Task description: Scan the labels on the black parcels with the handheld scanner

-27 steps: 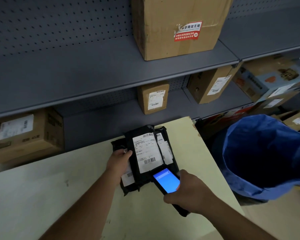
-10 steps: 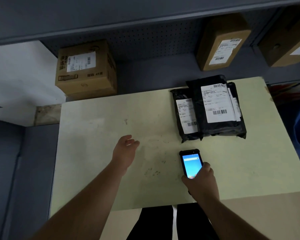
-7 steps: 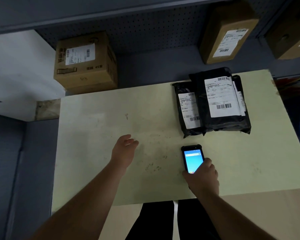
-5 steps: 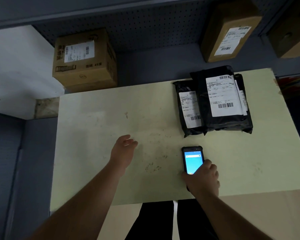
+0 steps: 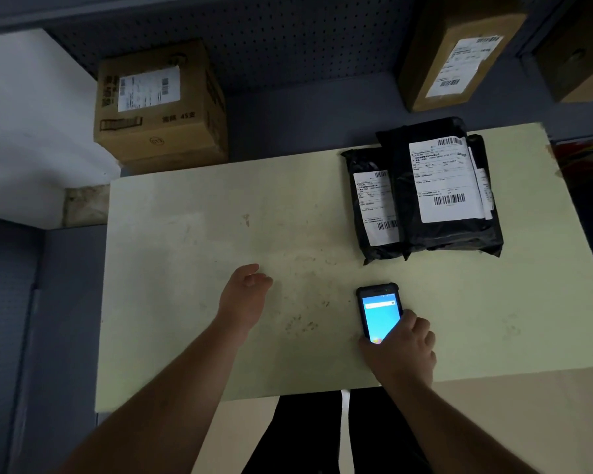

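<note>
In front of you lies a pale green worktop [image 5: 220,234], scuffed and stained. Behind it runs a grey shelf [image 5: 305,114] with a perforated back panel — on it you see a labelled cardboard box [image 5: 158,104] at left and another labelled carton [image 5: 456,53] at right.

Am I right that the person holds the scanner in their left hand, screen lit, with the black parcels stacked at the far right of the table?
Not quite. The head view shows the scanner under the right hand, screen lit; the left hand is empty and open over the table. The black parcels do lie stacked at the far right.
</note>
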`<action>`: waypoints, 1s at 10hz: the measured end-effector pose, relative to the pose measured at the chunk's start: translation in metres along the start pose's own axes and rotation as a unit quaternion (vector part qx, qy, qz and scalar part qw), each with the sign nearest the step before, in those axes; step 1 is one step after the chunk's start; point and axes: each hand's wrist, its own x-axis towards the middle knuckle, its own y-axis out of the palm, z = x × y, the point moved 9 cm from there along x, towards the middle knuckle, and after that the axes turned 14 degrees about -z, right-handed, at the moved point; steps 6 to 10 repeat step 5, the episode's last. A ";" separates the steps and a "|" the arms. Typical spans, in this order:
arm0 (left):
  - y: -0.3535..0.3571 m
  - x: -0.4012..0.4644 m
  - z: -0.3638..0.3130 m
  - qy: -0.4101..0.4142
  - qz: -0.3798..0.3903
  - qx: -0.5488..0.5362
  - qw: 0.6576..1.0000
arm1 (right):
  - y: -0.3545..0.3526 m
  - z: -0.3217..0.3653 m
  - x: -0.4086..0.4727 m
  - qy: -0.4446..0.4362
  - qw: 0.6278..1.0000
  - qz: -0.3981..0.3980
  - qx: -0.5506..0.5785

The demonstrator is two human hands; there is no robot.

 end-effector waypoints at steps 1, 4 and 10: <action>0.004 -0.005 0.001 0.002 0.003 0.006 1.000 | -0.002 0.000 0.000 -0.010 1.000 0.001 -0.007; 0.009 -0.019 -0.016 0.023 0.025 0.031 0.999 | -0.035 0.017 0.009 -0.048 0.999 -0.014 0.004; 0.007 -0.024 -0.028 0.031 0.021 0.021 0.999 | -0.049 0.032 0.011 -0.067 0.997 -0.036 0.032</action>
